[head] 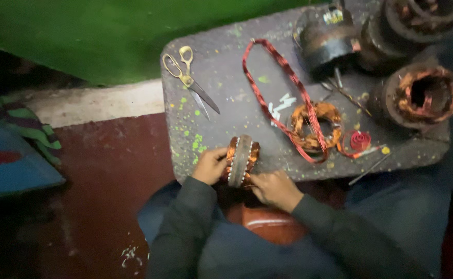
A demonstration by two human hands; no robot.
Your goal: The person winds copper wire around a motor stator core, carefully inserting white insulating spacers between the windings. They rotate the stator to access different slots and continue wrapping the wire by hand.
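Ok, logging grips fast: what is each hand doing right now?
Left hand: closed on the left side of the copper-wound stator.
Right hand: gripping the same stator from the right.

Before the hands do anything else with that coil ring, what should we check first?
1. Left hand on the ring: ok, it holds the left side.
2. Right hand on the ring: ok, fingers touch its lower right edge.
3. Ring steady: ok, it stands on edge at the near edge of the slab, a hand on each side.
4. Scissors away from fingers: ok, they lie far up the slab, blades slightly apart.
5. Red loop out of the way: ok, it lies beyond the ring, apart from it.
6. Copper wires in the ring unbroken: cannot tell, too blurred.
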